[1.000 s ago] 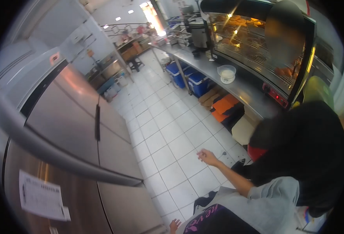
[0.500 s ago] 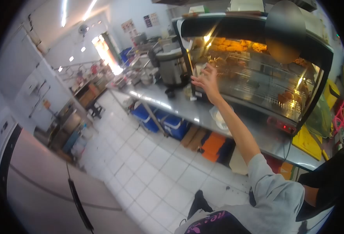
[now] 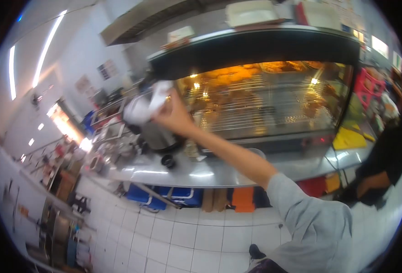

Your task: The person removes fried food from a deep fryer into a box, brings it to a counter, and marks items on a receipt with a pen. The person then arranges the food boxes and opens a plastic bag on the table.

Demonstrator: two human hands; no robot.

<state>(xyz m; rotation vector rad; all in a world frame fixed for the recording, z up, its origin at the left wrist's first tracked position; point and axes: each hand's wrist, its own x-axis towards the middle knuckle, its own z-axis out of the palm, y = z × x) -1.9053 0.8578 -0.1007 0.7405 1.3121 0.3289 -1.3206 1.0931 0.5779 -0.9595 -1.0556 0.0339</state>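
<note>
My right hand [image 3: 176,113] reaches up and left, in front of the left end of a lit glass food warmer [image 3: 255,109]. Its fingers are closed on a white, limp piece of cloth or paper [image 3: 161,94]; motion blur hides which. More white material [image 3: 137,110] hangs beside it, above a steel pot [image 3: 159,139] on the steel counter [image 3: 210,175]. Orange-brown fried food [image 3: 233,73] lies on the warmer's upper rack. My left hand is out of view.
Blue bins [image 3: 185,195] and an orange item [image 3: 243,199] sit under the counter. White trays [image 3: 251,12] stand on the warmer. A yellow item [image 3: 350,138] lies at the counter's right end, near a person in dark clothes [image 3: 378,159]. White tiles [image 3: 187,232] cover the floor.
My right hand has moved left from the warmer's corner to over the pot and closed on the white material. The view has swung right and tilted.
</note>
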